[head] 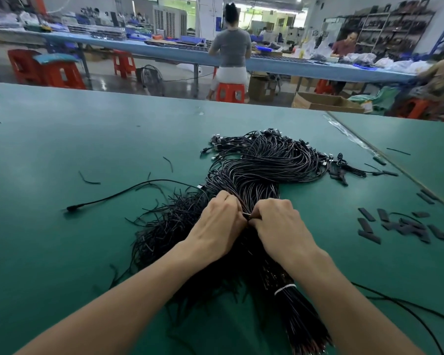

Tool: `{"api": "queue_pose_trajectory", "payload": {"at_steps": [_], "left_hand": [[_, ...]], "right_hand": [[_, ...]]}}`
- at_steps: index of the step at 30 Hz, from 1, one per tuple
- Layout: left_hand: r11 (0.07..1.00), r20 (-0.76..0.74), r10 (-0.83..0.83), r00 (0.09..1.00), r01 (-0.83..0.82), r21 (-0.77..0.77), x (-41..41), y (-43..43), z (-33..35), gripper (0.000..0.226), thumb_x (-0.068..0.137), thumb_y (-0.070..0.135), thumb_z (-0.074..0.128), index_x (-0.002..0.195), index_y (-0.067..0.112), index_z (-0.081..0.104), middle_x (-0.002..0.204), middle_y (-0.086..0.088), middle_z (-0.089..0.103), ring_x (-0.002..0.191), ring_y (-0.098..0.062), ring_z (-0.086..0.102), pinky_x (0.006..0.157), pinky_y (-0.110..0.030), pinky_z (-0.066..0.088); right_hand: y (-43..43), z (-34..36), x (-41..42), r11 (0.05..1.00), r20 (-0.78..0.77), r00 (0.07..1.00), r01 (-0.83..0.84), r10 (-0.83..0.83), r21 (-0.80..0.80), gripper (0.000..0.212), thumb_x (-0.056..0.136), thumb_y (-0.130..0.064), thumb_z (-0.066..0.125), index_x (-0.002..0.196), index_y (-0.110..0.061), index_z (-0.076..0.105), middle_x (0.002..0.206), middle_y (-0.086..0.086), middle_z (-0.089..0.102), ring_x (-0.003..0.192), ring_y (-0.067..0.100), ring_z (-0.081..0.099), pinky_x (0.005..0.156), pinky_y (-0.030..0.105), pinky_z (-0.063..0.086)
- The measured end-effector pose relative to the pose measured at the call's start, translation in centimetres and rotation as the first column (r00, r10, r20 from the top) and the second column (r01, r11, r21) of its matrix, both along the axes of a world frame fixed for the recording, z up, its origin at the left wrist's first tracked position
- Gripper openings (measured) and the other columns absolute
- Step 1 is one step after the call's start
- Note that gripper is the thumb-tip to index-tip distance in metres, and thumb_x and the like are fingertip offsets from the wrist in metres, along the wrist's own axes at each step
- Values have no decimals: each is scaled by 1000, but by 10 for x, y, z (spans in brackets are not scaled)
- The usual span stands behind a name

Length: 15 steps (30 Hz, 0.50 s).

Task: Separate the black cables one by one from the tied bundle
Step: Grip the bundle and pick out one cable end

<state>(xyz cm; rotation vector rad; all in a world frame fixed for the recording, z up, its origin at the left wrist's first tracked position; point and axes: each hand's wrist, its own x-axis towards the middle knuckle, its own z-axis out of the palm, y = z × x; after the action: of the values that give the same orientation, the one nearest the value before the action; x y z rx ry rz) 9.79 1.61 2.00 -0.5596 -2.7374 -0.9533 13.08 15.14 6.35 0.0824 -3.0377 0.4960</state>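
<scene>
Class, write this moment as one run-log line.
left hand: pinches cable bundle | right hand: pinches cable bundle | white tie: on bundle | loose cable: on table

Factory assembly floor, long green worktables [87, 139], red stools [230, 92], stock shelving [390, 29], seated workers [231, 47]

Black cables [256, 162], white tie [284, 289], green table [87, 139], red stools [230, 92].

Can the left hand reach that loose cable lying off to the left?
Probably yes: the loose cable lies uncovered on the table beside the left hand, which must first release the bundle.
</scene>
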Motion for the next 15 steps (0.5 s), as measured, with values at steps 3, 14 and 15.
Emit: {"api": "queue_pose_trajectory", "payload": {"at_steps": [3, 14, 15], "left_hand": [[999, 40, -46, 998, 45, 27, -1, -6, 0, 7, 93, 20, 52, 91, 13, 54, 104, -2, 53, 90, -18, 53, 82, -30, 45], [1000, 146, -24, 989, 22, 17, -9, -14, -4, 11, 94, 22, 51, 83, 24, 51, 101, 8, 48, 92, -11, 50, 84, -26, 41], [1000, 149, -20, 989, 18, 16, -10, -15, -4, 11, 94, 22, 51, 83, 24, 52, 99, 9, 49, 92, -12, 50, 82, -25, 40]], "right_hand": [[0, -3, 3, 1000, -14, 1000, -3, 3, 4, 12, 98, -23, 56, 102, -13, 60, 108, 10, 58, 96, 32, 59, 84, 42, 50], [33, -12, 26, 998, 2, 999, -39, 39, 53, 14, 102, -23, 50, 96, -15, 60, 98, 1, 58, 90, 21, 56, 80, 33, 47], [44, -10, 26, 998, 39, 998, -43, 42, 43, 15, 101, -23, 51, 94, -16, 62, 96, -1, 58, 90, 19, 56, 81, 32, 48]]}}
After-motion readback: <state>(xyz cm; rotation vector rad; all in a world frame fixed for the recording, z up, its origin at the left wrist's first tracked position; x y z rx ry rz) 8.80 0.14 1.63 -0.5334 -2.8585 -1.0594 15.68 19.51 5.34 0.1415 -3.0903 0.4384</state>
